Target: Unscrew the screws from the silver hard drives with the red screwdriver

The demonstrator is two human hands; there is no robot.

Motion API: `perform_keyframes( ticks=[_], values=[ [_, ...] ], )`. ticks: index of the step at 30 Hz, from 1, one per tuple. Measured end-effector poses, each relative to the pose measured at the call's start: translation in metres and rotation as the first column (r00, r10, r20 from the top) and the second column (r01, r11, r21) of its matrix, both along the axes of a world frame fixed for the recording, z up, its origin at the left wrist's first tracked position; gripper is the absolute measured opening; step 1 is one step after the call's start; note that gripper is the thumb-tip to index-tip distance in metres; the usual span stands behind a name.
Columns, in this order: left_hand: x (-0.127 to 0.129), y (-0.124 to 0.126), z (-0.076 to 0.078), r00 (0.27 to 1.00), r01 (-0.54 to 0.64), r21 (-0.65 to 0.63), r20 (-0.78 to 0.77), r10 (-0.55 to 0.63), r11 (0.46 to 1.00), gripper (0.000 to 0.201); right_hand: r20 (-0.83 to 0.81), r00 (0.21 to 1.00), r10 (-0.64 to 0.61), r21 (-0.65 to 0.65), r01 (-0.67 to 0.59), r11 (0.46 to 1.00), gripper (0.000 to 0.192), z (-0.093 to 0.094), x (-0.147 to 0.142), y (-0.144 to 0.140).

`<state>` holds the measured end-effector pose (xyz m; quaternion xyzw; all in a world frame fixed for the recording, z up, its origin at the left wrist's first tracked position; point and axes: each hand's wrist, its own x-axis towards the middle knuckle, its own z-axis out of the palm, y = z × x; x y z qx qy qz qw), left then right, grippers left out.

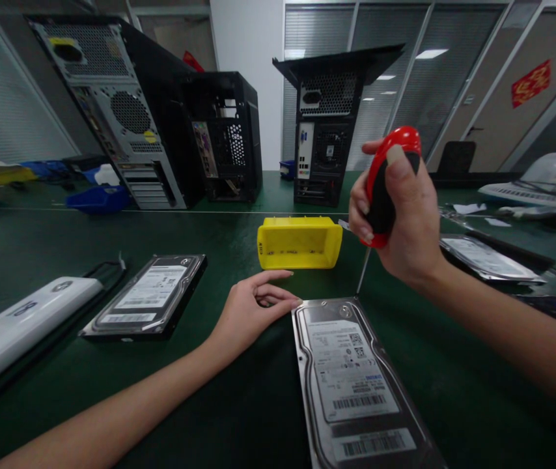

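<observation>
Right hand: my right hand [400,208] is closed around the red-and-black handle of a screwdriver [384,189], thumb pressed over the red cap so I can bear down along the shaft. The shaft slants down and its tip sits at the far right corner of the hard drive, about where a corner screw would be; the screw itself is too small for me to make out.

Left hand: my left hand [253,306] holds nothing. It lies loosely curled on the counter, fingertips touching the drive's far left corner, which I judge steadies it against the push of the tool.

Hard drive: the hard drive [356,384] lies flat, label up, straight in front of me between my forearms, its near end running out of the bottom of the picture.

Yellow bin: a yellow bin [300,242] stands just beyond the drive, opening toward me, near both hands; probably handy for small parts.

Other drives: a second drive [148,299] lies flat, well to the left; a third drive [487,259] lies to the right, behind my wrist.

Counter: the counter [239,404] is covered with a dark green mat. A white device [19,326] lies at its left edge.

Room: three computer towers [327,130] stand at the back, rear panels facing me, with blue trays [97,198] to the left. Glass partitions with blinds close off the room behind.
</observation>
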<state>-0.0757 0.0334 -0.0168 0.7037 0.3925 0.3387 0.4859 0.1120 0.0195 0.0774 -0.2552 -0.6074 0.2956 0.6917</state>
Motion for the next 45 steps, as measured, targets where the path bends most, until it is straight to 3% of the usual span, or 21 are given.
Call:
perform_keyframes(
  ticks=[10, 15, 18, 21, 26, 30, 34, 38, 43, 45],
  values=[
    [0.0, -0.001, 0.003, 1.0, -0.005, -0.004, -0.011, 0.005, 1.0, 0.046, 0.063, 0.993, -0.102, 0.0, 0.103, 0.995, 0.031, 0.005, 0.01, -0.002],
    [0.0, -0.001, 0.002, 1.0, -0.004, -0.01, -0.005, 0.003, 1.0, 0.047, 0.013, 1.0, 0.018, -0.04, -0.018, 0.999, 0.019, 0.008, 0.015, -0.001],
    [0.0, -0.001, 0.002, 1.0, -0.012, -0.025, 0.002, 0.012, 1.0, 0.048, -0.006, 0.999, 0.051, -0.055, -0.052, 0.997, 0.027, 0.009, 0.017, -0.002],
    [0.0, -0.001, 0.003, 1.0, -0.006, -0.026, 0.002, 0.006, 1.0, 0.049, -0.009, 1.0, 0.024, -0.086, -0.024, 0.996, 0.028, 0.01, 0.019, -0.002],
    [0.0, -0.001, 0.004, 1.0, -0.005, -0.022, -0.004, 0.005, 1.0, 0.048, -0.043, 0.996, -0.074, -0.089, 0.07, 0.994, 0.013, 0.014, 0.018, -0.002],
    [0.0, -0.001, 0.004, 1.0, -0.014, -0.038, 0.009, 0.015, 0.999, 0.044, -0.017, 0.999, -0.047, -0.098, 0.045, 0.994, 0.024, 0.015, 0.018, -0.002],
    [0.0, 0.0, 0.001, 0.999, 0.001, -0.03, 0.036, 0.0, 1.0, 0.037, -0.026, 0.999, -0.023, -0.129, 0.019, 0.992, 0.019, 0.016, 0.02, -0.005],
    [0.0, 0.001, 0.001, 0.996, 0.022, -0.047, 0.084, -0.018, 0.999, 0.035, -0.063, 0.998, -0.011, -0.189, -0.001, 0.982, 0.034, 0.017, 0.019, -0.009],
    [-0.001, 0.0, 0.001, 0.993, 0.041, -0.062, 0.109, -0.034, 0.997, 0.035, -0.056, 0.993, -0.103, -0.185, 0.092, 0.978, 0.014, 0.018, 0.018, -0.007],
    [-0.001, 0.0, 0.0, 0.993, 0.043, -0.065, 0.113, -0.035, 0.997, 0.036, -0.032, 0.993, -0.114, -0.138, 0.109, 0.984, 0.016, 0.018, 0.018, -0.006]
  ],
)
